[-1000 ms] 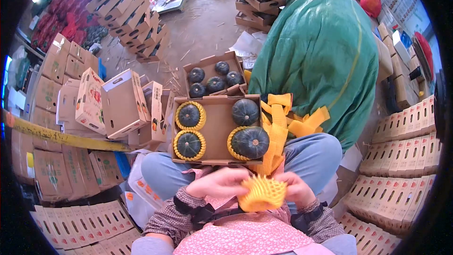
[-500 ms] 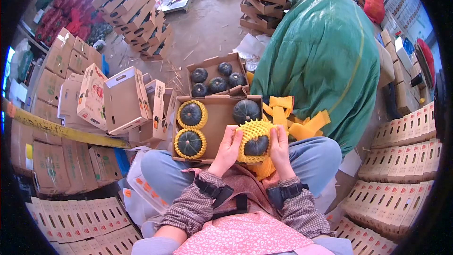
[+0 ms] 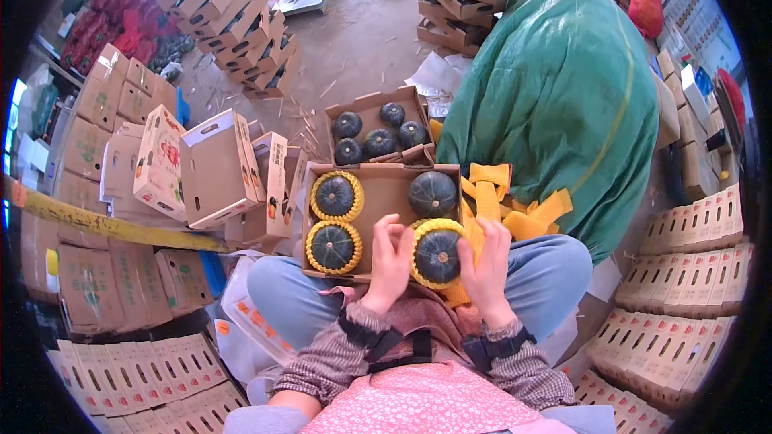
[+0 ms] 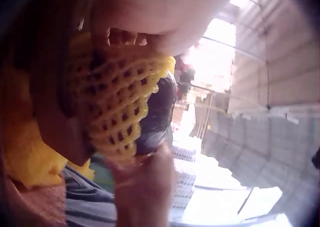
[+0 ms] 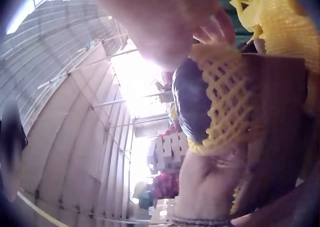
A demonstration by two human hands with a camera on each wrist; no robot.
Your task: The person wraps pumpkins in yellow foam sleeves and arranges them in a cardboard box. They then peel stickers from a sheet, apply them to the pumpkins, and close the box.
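Note:
A dark green pumpkin [image 3: 439, 255] sits in a yellow foam net [image 3: 423, 272] at the near right corner of the cardboard box [image 3: 368, 229]. My left hand [image 3: 391, 261] cups its left side, fingers bent at the net's edge. On the opposite side my right hand [image 3: 487, 273] holds it, thumb over the dark skin. Both wrist views show the mesh wrapped round the pumpkin's lower side, its top bare. Two netted pumpkins, one a far pumpkin [image 3: 335, 194] and one a near pumpkin [image 3: 333, 247], fill the box's left side. An un-netted pumpkin [image 3: 433, 194] lies at far right.
Loose yellow foam nets [image 3: 535, 213] lie right of the box, beside a big green covered heap [image 3: 563, 104]. Behind stands another box [image 3: 366, 104] of several bare pumpkins. Empty cartons [image 3: 217, 165] lean at left; stacked boxes flank both sides.
A second ago both hands stretched an empty net near the lap. The net then went over the near right pumpkin; now its edge sits lower and the hands have parted to the sides.

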